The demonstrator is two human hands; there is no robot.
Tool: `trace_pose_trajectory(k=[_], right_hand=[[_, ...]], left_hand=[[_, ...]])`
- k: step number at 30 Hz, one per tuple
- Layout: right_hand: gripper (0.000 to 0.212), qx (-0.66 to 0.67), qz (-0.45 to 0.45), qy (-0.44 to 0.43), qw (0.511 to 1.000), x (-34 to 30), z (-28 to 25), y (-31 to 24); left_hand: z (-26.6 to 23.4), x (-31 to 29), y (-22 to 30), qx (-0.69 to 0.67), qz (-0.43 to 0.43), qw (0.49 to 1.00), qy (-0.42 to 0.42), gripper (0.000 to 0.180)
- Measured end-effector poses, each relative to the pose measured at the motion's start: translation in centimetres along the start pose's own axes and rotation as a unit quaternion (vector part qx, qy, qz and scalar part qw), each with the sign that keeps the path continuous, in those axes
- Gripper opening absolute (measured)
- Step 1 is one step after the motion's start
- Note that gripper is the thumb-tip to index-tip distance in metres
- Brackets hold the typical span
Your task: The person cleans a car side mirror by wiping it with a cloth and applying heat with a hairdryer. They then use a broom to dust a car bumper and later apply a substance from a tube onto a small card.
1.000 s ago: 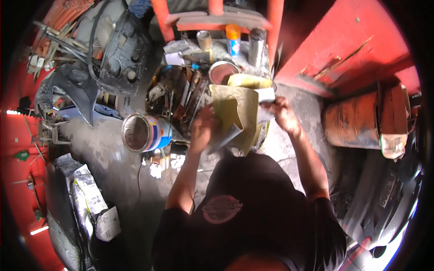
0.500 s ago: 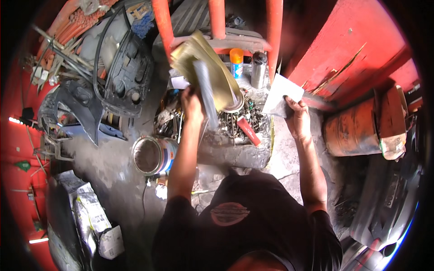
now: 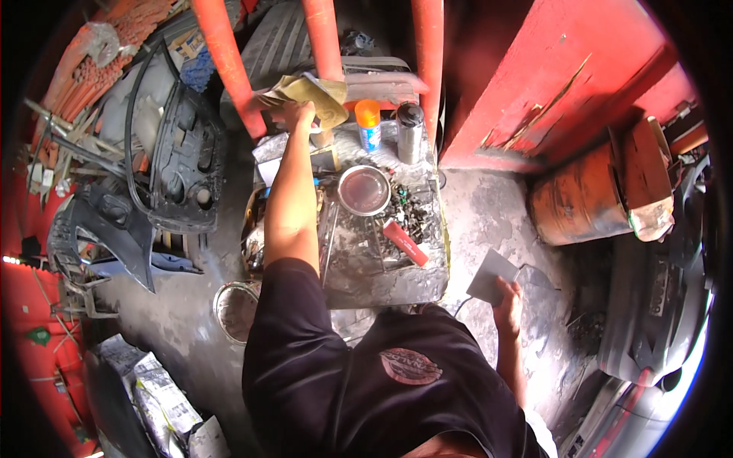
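Observation:
My left hand (image 3: 299, 118) reaches to the far side of the cluttered workbench (image 3: 366, 282), closed on a bundle of brownish-yellow sandpaper sheets (image 3: 330, 111). Its fingers are partly covered by the sheets. Off the bench's right side, low and near my body, my right hand (image 3: 508, 307) pinches a grey sandpaper sheet (image 3: 492, 275) between thumb and fingers. Close to the bundle stand a spray can with an orange cap (image 3: 368, 126) and a silver can with a black top (image 3: 410, 136). A round tin (image 3: 364, 191) and a narrow red box (image 3: 405, 243) rest mid-bench.
Red posts (image 3: 324, 42) rise behind the bench. An open bucket (image 3: 237, 311) sits on the floor at its left. Black car panels (image 3: 183, 160) lean farther left. On the right are a rusty orange drum (image 3: 580, 200) and a dark bumper (image 3: 649, 320).
My left hand has carried the bundle away from me to the bench's far side, uncovering the round tin. My right hand has drawn back toward me, its sheet now showing a grey face.

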State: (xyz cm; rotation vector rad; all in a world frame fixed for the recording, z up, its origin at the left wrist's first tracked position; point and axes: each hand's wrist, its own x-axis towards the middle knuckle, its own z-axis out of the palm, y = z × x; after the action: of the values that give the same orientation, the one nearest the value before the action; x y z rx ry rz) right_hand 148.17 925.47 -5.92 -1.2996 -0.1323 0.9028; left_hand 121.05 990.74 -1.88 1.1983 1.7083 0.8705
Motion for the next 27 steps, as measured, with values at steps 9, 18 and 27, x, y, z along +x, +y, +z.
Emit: trace_pose_trajectory(k=[9, 18, 27], right_hand=[[0.049, -0.628, -0.384, -0.086, 0.672, 1.8, -3.8, 3.2], [0.036, -0.334, -0.040, -0.123, 0.934, 1.9, 4.3, 0.1], [0.084, -0.302, -0.010, -0.333, 0.893, 9.2, 3.9, 5.3]], left_hand=[[-2.4, 4.6, -1.9, 0.160, 0.194, 0.960, 0.121, 0.068], [-3.4, -11.3, -3.9, 0.012, 0.377, 0.911, 0.167, 0.043], [1.7, -38.1, -22.6, 0.299, 0.414, 0.840, -0.185, 0.026]])
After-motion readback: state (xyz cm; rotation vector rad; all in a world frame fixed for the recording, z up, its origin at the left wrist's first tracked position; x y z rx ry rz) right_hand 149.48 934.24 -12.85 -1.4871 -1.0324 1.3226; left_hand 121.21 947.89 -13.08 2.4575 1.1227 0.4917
